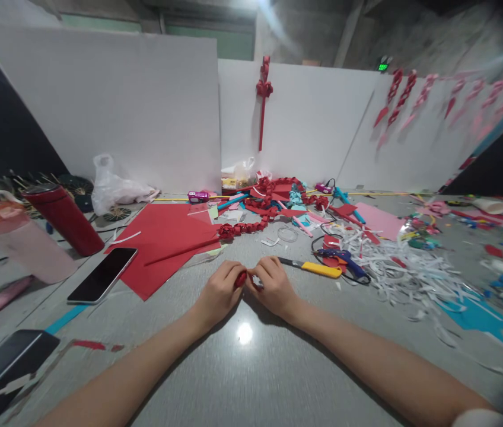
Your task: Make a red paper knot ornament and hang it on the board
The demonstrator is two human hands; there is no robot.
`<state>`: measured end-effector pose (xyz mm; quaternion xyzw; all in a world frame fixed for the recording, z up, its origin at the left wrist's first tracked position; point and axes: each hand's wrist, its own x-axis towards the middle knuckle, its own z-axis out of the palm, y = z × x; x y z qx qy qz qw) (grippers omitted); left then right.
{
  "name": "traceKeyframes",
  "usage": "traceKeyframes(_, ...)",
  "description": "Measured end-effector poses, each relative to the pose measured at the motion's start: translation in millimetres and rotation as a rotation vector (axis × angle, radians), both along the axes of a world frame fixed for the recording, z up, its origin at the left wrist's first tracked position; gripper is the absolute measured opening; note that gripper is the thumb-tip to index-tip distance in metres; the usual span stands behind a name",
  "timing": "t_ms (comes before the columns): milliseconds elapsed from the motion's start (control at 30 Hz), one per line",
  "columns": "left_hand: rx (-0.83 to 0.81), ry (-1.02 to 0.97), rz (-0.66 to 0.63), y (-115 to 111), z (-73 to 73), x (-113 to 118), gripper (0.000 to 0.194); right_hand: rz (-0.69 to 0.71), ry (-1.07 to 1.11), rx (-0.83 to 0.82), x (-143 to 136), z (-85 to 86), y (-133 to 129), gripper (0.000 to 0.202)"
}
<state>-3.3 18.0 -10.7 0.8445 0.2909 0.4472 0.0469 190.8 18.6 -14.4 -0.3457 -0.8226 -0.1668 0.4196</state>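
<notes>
A small red piece (241, 279) is held above the worktop (278, 379), at the middle of its near part, where the two hands are brought together. It is grasped by the curled fingers of the left hand (222, 290). The fingers of the right hand (274, 289) are bent in close beside it; whether anything is gripped by them cannot be told. Just behind the right hand, a yellow-handled cutter (321, 270) is laid, with a blue glue gun (346, 260) near its handle end. Farther right, white paper strips (394, 276) are heaped. Beyond the left hand, a red sheet (158, 222) is spread, its left corner partly covered by a phone (102, 276). A braided red chain (247, 228) is seen beside the sheet.
</notes>
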Motion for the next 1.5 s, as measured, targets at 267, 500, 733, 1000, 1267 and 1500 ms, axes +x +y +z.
traceKeyframes(267,-0.083,-0.127,0.015,2.7,-3.2,-2.2,0.021,0.038,0.05,0.016,2.6,7.3,-1.7,0.016)
traceKeyframes(500,-0.083,-0.195,0.098,6.8,-5.6,0.0,0.01,0.023,0.076,-0.018,4.3,4.1,1.2,0.012)
traceKeyframes(733,-0.089,-0.207,0.126,7.2,-3.7,0.8,0.007,0.016,0.006,-0.014,5.3,3.3,0.3,0.008)
traceKeyframes(1000,-0.114,-0.207,0.125,5.7,-3.8,1.7,0.009,0.074,-0.03,-0.005,0.8,1.1,-1.0,0.014)
traceKeyframes(1267,-0.145,-0.232,0.141,6.5,-4.3,0.7,0.008,0.03,0.002,-0.057,0.5,3.9,-4.2,0.011)
traceKeyframes(1500,-0.125,-0.21,0.131,6.8,-3.7,1.3,0.008,0.026,-0.007,-0.053,1.7,3.9,-2.6,0.01)
